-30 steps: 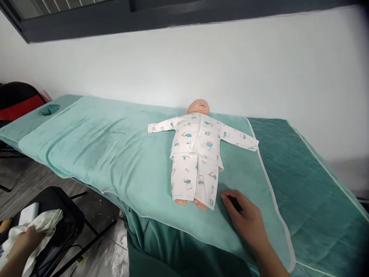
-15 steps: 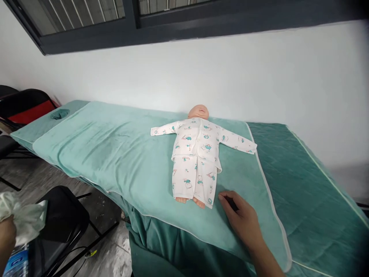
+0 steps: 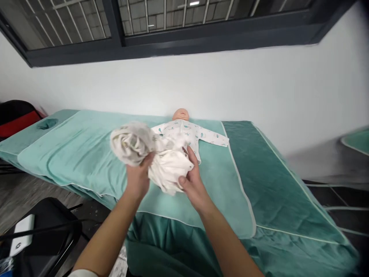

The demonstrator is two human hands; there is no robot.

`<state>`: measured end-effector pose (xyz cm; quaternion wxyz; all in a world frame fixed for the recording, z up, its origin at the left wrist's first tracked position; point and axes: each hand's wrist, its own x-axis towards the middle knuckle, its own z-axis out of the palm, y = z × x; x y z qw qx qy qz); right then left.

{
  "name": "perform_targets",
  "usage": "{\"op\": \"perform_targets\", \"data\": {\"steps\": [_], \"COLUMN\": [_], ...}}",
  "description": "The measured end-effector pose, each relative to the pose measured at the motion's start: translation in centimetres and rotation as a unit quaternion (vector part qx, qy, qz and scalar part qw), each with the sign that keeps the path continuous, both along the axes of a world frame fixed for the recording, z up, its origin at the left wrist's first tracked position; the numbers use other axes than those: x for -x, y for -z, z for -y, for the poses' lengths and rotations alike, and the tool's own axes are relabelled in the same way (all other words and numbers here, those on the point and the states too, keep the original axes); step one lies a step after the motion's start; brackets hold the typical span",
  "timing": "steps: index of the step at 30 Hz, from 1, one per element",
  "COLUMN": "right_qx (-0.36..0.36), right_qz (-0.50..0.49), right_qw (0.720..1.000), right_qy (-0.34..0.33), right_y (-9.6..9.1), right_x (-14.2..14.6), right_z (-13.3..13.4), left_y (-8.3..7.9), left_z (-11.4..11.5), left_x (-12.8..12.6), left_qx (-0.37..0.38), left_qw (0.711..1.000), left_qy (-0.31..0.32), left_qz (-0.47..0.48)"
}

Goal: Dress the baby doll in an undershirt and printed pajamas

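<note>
- A bunched white cloth is up in both hands over the massage bed, in front of the baby doll, hiding its legs.
- The left hand grasps the cloth beside its rolled, blurred end; most of its fingers are hidden.
- The right hand grips the cloth's loose right edge between thumb and fingers.
- The doll lies face up in a printed white top, on a pale green sheet.
- At lower left, a black chair bears a white box.
- Behind, a dark-framed window.
</note>
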<state>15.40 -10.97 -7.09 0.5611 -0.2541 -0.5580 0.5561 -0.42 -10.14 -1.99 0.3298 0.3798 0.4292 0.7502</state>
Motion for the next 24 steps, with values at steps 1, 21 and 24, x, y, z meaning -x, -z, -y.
{"op": "perform_targets", "data": {"steps": [1, 21, 24], "right_qx": [0.021, -0.145, -0.193], "right_qz": [-0.036, 0.267, 0.368], "right_qw": [0.999, 0.880, 0.799], "right_qy": [-0.004, 0.365, 0.435], "right_y": [-0.3, -2.4, -2.2], "right_x": [-0.2, -14.5, -18.3], "right_z": [-0.5, -7.6, -9.3], "left_y": [0.5, 7.5, 7.6], "left_z": [-0.8, -0.9, -1.8], "left_x": [-2.1, -5.9, -4.3], "left_qx": [-0.004, -0.037, -0.027], "left_qw": [0.999, 0.901, 0.909], "left_qy": [0.038, 0.120, 0.084], "left_qz": [0.019, -0.416, -0.408]}}
